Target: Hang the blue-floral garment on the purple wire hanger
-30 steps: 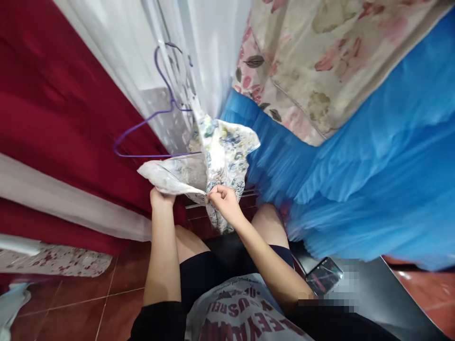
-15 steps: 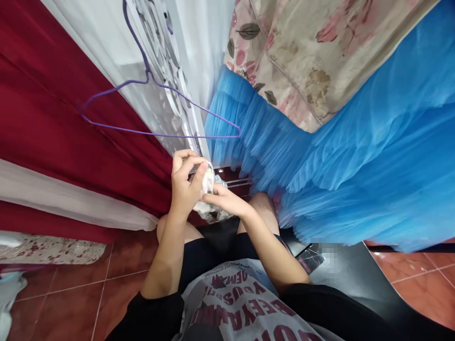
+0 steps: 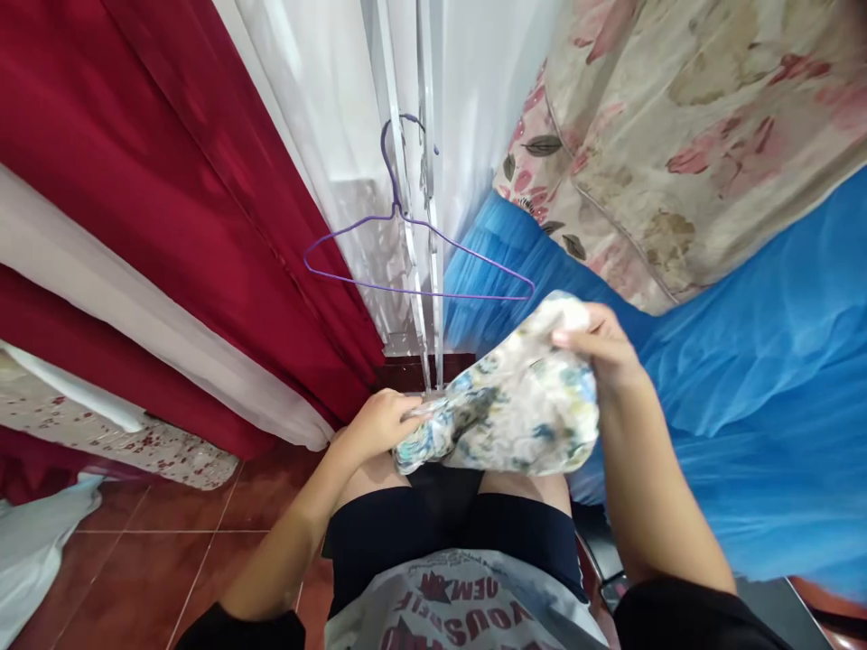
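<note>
A white cloth with a blue, green and yellow floral print (image 3: 535, 406) stretches between my hands, above my lap. My right hand (image 3: 602, 348) pinches its upper right edge, thumb on top. At the bunched lower left end, my left hand (image 3: 389, 420) grips the fabric with its fingers closed. Folds hide what kind of garment or cloth it is. Just beyond it hangs a bare purple wire hanger (image 3: 420, 291), its hook over a white metal frame (image 3: 406, 208).
Red and white curtains (image 3: 203, 208) hang on the left. To the right are a blue tulle fabric (image 3: 765, 433) and a beige floral fabric (image 3: 677, 181). Red floor tiles (image 3: 163, 560) lie below. A dark shiny surface (image 3: 778, 614) is at lower right.
The cloth, bunched between both hands earlier, is now spread out. My right hand has moved up and right with one edge; my left hand is lower. The view has shifted left.
</note>
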`<state>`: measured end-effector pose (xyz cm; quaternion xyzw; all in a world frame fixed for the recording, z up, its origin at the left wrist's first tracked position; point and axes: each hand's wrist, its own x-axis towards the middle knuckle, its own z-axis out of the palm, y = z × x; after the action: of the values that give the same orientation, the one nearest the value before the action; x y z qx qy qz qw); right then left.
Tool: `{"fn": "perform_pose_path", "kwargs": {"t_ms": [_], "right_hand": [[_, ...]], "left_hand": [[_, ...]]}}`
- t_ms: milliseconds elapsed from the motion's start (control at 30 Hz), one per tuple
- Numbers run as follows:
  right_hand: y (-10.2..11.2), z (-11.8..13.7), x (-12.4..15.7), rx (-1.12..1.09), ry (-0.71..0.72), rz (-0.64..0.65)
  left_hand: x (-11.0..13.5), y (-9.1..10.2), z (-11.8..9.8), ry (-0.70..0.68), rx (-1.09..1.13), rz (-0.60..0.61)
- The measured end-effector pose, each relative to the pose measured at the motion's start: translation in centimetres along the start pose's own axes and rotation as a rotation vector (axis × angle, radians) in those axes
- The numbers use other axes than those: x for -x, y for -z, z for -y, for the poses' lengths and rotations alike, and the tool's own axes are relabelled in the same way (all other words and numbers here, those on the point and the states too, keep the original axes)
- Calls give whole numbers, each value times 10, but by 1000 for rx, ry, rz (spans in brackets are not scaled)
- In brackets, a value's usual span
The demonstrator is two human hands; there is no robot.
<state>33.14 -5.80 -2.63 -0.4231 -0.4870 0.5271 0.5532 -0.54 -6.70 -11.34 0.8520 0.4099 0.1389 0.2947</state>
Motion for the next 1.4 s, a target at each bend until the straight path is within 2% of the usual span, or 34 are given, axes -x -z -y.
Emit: {"fn": "perform_pose_path", "kwargs": {"t_ms": [67,167,233,300,400,500,567,733,800,867,967,1067,1167,1233,1333,1400], "right_hand": [[20,9,-23,30,161,-141],[30,20,-69,105,248,-183],[18,25,-101,129,275,-157],[-4,28,-128,118,319,-117],[-41,26,-149,106,254,51],[-67,28,-143,106,105,282],[-74,34,-131,96,51,353],[-72,51,-109,97,-17,390],[-71,53,-109,102,-25,395],[-71,54,-112,105,-26,381],[-71,55,-116,97,-54,370],[-68,58,-117,66,-126,383],[-60,57,-109,66,-174,404],[-50,51,-100,68,-169,379],[-28,33,-84,110,-103,246],[-13,23,-75,165,-58,155]], "left_hand": [[4,11,1,-10,-48,-178],[8,29,-7,-83,2,-405],[9,41,-19,-182,-1,-541],[11,55,-31,-262,-48,-661],[17,74,-45,-299,-133,-788],[27,88,-41,-262,-157,-852],[32,96,-22,-194,-140,-841],[31,126,60,-3,8,-651],[25,147,88,73,42,-675],[17,172,102,118,39,-771],[-4,205,94,100,26,-912],[-33,218,63,-8,125,-909],[-60,210,34,-77,224,-873],[-69,201,23,-75,225,-965],[-70,191,20,-69,227,-1105],[-64,188,18,-79,213,-1104]]}}
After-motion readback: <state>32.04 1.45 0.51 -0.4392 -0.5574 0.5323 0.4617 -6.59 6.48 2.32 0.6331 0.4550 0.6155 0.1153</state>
